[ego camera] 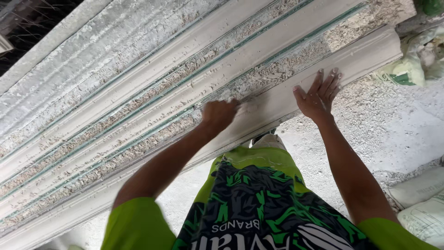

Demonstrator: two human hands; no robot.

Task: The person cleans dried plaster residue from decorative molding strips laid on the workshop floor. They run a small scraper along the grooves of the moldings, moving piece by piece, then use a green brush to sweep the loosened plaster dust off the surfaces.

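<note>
— What can't you make out from up here?

— My left hand [218, 115] is blurred, so I cannot tell whether the grip is clamped on a small tool or merely curled into a fist. The fingers are folded under and hidden from me. The long white plaster moulding [277, 99] runs out of view at the lower left, so only its upper right end shows. My legs are mostly covered by my green patterned shirt [259, 194], and only a bit of pale trouser shows under the moulding's edge.

— And your grip, each side?

— On the left the grip is drawn together, knuckles up, pressed on the moulding's smooth face about midway along the stretch I can see. On the right, my right hand [318, 95] lies flat with the fingers spread wide apart, palm down on the same face, nearer the cut end. It clamps on nothing; it only rests there. White dust coats the fingertips [334, 73].

— Where does the moulding lie relative to you?

— It slants across in front of me, from lower left to upper right, right under both hands. It is the nearest piece on a surface [115, 60] of parallel plaster strips with rough fibrous bands and thin green lines between them. My hands are apart on it, the left lower along the slant. Past its end lie a dusty floor [393, 125], crumpled plastic bags [416, 60] at the upper right, and pale sacks [423, 203] at the lower right.
</note>
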